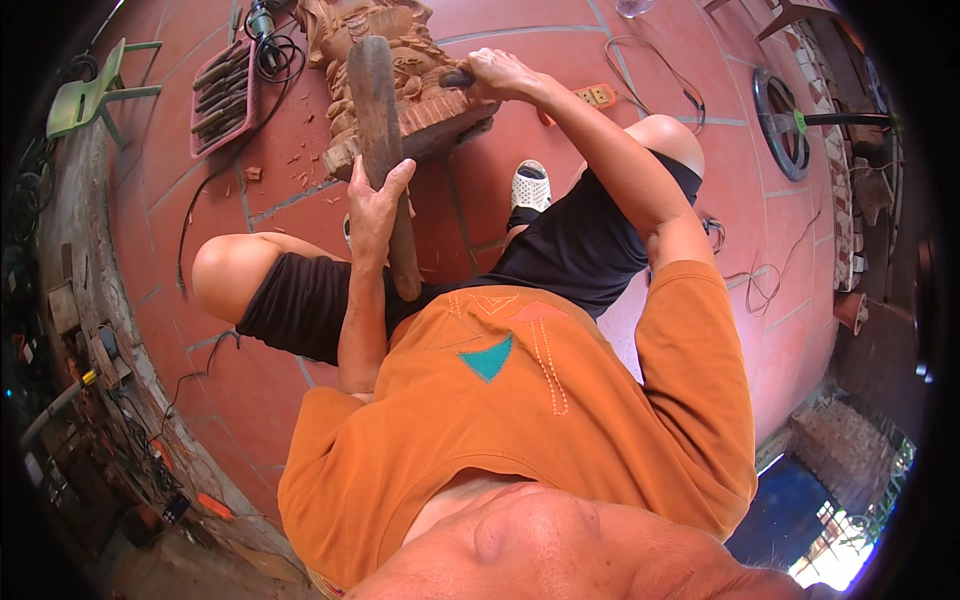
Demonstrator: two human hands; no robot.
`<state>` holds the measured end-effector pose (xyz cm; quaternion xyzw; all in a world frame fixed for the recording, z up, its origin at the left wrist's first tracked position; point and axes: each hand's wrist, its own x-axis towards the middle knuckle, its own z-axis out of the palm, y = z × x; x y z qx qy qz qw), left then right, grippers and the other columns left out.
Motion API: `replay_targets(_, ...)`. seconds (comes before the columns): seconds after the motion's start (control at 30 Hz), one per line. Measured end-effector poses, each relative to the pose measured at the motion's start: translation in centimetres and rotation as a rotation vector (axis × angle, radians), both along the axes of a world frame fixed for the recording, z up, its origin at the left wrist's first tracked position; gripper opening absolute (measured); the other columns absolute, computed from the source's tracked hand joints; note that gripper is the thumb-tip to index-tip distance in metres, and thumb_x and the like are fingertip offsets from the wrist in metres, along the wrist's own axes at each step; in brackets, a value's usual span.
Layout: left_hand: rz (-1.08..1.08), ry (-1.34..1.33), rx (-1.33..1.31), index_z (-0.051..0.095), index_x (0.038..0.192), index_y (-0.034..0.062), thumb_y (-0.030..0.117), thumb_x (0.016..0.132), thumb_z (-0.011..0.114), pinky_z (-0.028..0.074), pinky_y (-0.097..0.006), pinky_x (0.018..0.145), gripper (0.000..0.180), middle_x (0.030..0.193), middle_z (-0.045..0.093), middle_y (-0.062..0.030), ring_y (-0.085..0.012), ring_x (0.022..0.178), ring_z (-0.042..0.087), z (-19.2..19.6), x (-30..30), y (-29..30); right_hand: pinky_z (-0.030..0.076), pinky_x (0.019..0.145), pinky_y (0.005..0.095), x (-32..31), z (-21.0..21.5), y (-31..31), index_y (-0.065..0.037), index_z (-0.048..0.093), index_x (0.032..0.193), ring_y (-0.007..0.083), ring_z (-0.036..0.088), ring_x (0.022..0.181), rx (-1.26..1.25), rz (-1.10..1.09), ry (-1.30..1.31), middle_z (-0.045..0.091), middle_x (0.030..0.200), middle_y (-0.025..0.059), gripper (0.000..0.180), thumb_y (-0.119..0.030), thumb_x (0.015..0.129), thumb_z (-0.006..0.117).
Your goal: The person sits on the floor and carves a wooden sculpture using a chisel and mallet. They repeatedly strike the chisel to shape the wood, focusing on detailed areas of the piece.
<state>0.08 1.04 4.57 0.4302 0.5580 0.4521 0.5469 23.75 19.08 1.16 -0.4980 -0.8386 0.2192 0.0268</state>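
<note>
My left hand [376, 208] is wrapped round a long wooden mallet [373, 100], its broad end pointing away from me and its narrow end near my lap. Beyond it stands a carved wooden sculpture [405, 75] with deep relief and a thick, rough base. My right hand [500, 75] is closed at the right side of the carving, on a dark-handled carving tool [457, 78]. Only the rounded end of that handle shows; its blade is hidden. The mallet covers part of the carving.
A pink tray [222, 98] of carving tools lies at the left, beside a corded power tool [263, 25]. Wood chips litter the red tiles. A green chair [98, 95] is far left. An orange power strip [595, 96], cables and a round black-rimmed stand [781, 125] are right.
</note>
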Motion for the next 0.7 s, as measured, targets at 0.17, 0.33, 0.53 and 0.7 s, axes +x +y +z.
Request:
replay_targets(0.17,0.0,0.004,-0.02,0.056,0.103,0.0048,0.029,0.091,0.075,0.048,-0.024,0.048,0.033,0.073,0.057,-0.0008,-0.0097,0.053,0.056,0.2,0.1,-0.1,0.055,0.072,0.0475,0.0,0.7,0.0,-0.004,0.072,0.087,0.0366,0.07,0.082,-0.104,0.001,-0.017,0.071,0.081,0.0181,0.023,-0.02,0.071,0.07)
replay_targets(0.33,0.003,0.012,-0.006,0.056,0.108,0.0021,0.03,0.09,0.075,0.047,-0.025,0.048,0.038,0.072,0.058,-0.0015,-0.0099,0.052,0.056,-0.5,0.0,0.7,0.055,0.071,0.0474,-0.2,1.2,0.4,-0.003,0.07,0.087,0.0364,0.071,0.082,0.0,0.054,-0.077,0.071,0.083,0.0189,0.022,-0.017,0.071,0.067)
replay_targets(0.53,0.008,0.01,-0.014,0.056,0.111,0.0006,0.029,0.09,0.075,0.047,-0.025,0.047,0.04,0.071,0.058,-0.0018,-0.01,0.052,0.056,-0.8,-0.1,1.0,0.053,0.068,0.0496,0.3,1.7,-1.0,-0.002,0.066,0.083,0.0393,0.068,0.079,0.134,0.181,-0.08,0.068,0.077,0.0198,0.019,-0.018,0.074,0.071)
replay_targets(0.7,0.015,0.021,-0.018,0.056,0.111,0.0005,0.03,0.09,0.076,0.047,-0.025,0.047,0.041,0.07,0.059,-0.0018,-0.0102,0.051,0.056,-0.8,-0.1,1.1,0.053,0.065,0.0505,1.0,1.6,-2.4,-0.002,0.061,0.083,0.0397,0.068,0.078,0.213,0.286,-0.025,0.068,0.075,0.0169,0.015,-0.013,0.077,0.07)
